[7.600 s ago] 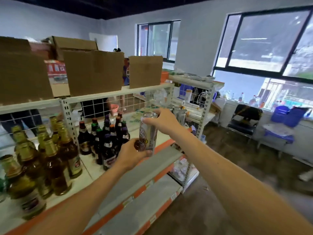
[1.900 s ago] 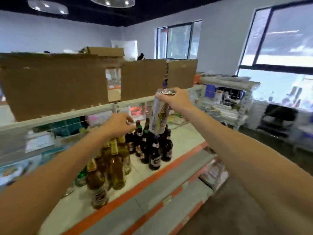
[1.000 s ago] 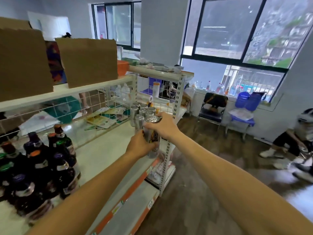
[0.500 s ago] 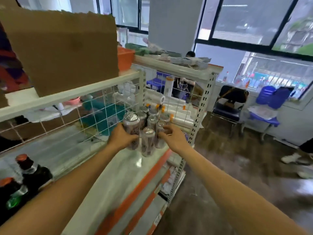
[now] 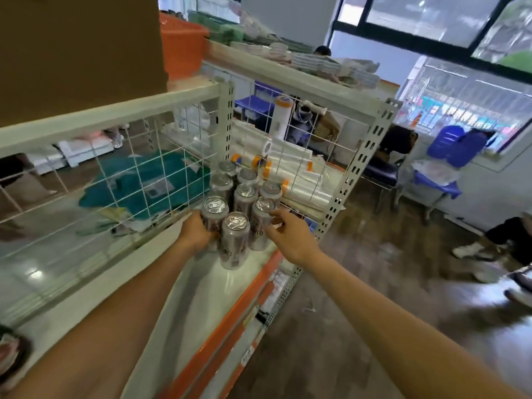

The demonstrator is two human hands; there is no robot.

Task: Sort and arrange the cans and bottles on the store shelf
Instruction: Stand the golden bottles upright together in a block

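Wrapped in the curled fingers of the left hand (image 5: pixel 197 233), a silver can (image 5: pixel 214 210) is held upright on the white shelf (image 5: pixel 207 289) at mid-frame, among other cans (image 5: pixel 244 194), while the right hand (image 5: pixel 288 236) is held loosely open beside them.

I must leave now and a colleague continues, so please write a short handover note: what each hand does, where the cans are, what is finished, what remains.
Left hand: grips the front-left can, which stands on the shelf.
Right hand: open, holds nothing; fingers beside the front-right can, contact unclear.
Cans: eight visible, upright, clustered at the shelf's right end. The front can stands alone ahead of the rows.
Done: cans grouped together.
Left: probably let go of the front-left can and align the front can. Bottles are not clearly in view; check them.
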